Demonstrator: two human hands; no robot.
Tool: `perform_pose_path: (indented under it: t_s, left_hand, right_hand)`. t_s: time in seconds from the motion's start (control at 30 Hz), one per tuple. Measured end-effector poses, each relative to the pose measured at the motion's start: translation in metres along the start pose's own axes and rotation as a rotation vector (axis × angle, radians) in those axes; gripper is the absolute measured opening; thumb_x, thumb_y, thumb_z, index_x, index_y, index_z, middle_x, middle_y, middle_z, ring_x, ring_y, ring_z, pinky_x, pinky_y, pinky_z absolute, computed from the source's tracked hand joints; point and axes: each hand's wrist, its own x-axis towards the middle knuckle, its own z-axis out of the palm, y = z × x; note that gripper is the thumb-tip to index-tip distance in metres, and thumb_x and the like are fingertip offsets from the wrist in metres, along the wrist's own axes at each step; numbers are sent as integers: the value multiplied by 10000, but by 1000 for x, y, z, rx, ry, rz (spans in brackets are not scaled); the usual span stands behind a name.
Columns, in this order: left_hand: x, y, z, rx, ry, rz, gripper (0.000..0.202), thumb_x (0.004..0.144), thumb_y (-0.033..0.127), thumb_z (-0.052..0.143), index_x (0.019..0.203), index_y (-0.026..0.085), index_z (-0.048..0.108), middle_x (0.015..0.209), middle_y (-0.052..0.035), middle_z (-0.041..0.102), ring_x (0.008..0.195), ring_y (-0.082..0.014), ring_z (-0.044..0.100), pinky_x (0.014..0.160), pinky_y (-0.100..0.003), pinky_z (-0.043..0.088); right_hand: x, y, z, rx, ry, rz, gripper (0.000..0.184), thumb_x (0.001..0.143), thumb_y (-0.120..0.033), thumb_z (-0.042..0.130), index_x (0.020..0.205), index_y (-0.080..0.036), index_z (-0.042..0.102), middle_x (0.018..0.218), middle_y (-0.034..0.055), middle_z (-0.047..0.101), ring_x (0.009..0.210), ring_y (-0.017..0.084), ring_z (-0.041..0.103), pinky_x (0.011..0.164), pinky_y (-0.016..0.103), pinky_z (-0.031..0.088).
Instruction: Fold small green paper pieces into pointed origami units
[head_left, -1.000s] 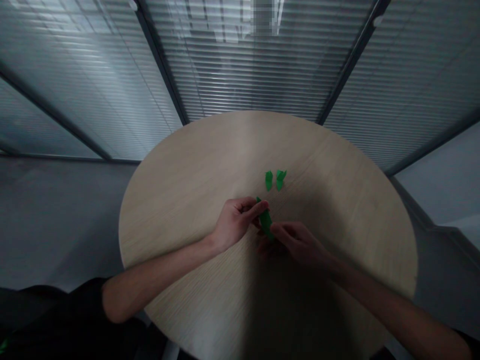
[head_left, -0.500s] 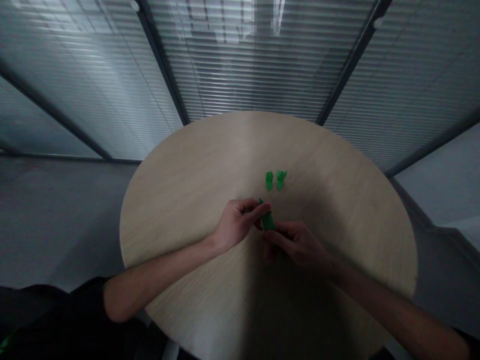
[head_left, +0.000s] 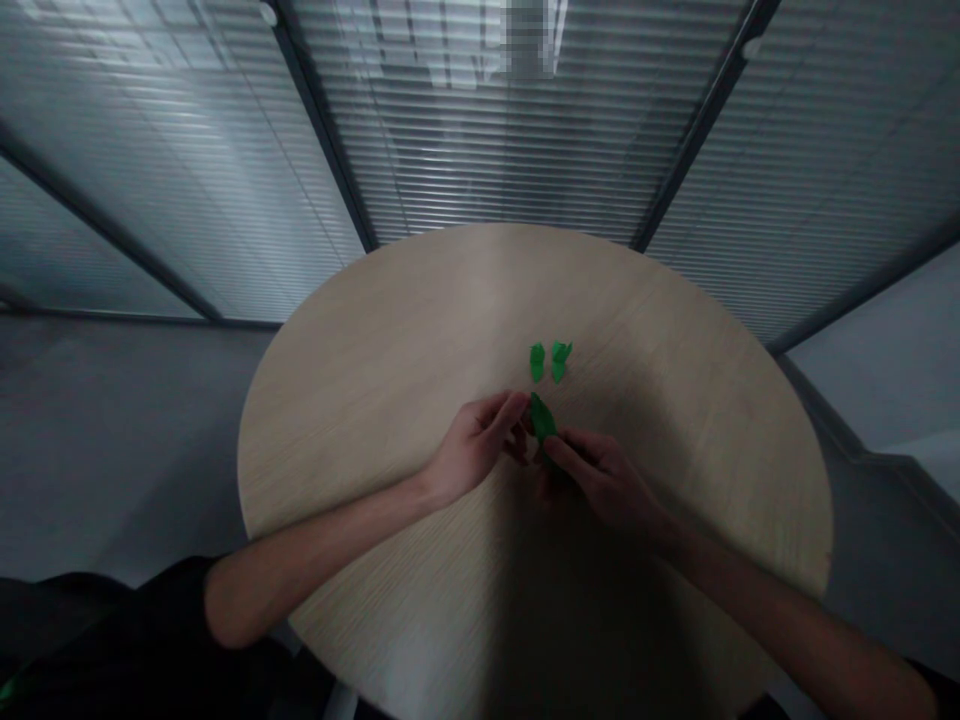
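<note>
A small strip of folded green paper (head_left: 543, 418), pointed at its upper end, is held over the middle of the table. The thumb and fingers of my right hand (head_left: 600, 480) pinch its lower end. At its upper left edge, my left hand (head_left: 476, 440) has curled fingers against the paper, some of them partly behind it. Just beyond the hands, two small folded green paper pieces lie side by side, a narrower left piece (head_left: 537, 362) and a right piece (head_left: 559, 361) with a corner sticking out.
The round wooden table (head_left: 360, 380) fills the middle of the view. Behind it stand glass partitions with blinds (head_left: 495, 150) and dark frames. Grey floor (head_left: 150, 420) shows at the left. A dark shadow falls across the table's near side.
My left thumb has slid off the front of the held paper to its left edge. The paper has moved slightly right and shows more of its face; my right hand still pinches it.
</note>
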Motion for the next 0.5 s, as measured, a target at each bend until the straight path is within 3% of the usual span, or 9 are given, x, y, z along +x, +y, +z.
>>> perform_pose_path:
  t_s: [0.2,0.33,0.5]
  left_hand:
    - [-2,0,1,-18,-7,81,372,946,494,668,1077,157,584,819,-9,615,642,-115,617,547,-226,544]
    - [-7,-2,2,80,53,134,284,920,367,726,1050,190,546,933,-16,623,711,-110,635,554,-201,540]
    - [-8,-3,1,165,21,127,244,940,355,700,1038,176,567,912,-18,624,700,-107,624,575,-211,546]
  right_hand:
    - [0,-1,0,45,21,-1,440,961,-595,607,870,-167,648,682,17,665,566,129,626,557,258,518]
    - [1,1,0,57,55,-35,430,951,-589,627,859,-169,650,707,16,666,577,129,630,555,260,528]
    - [2,2,-1,25,39,-44,442,970,-592,588,882,-164,656,763,42,694,607,141,651,585,282,551]
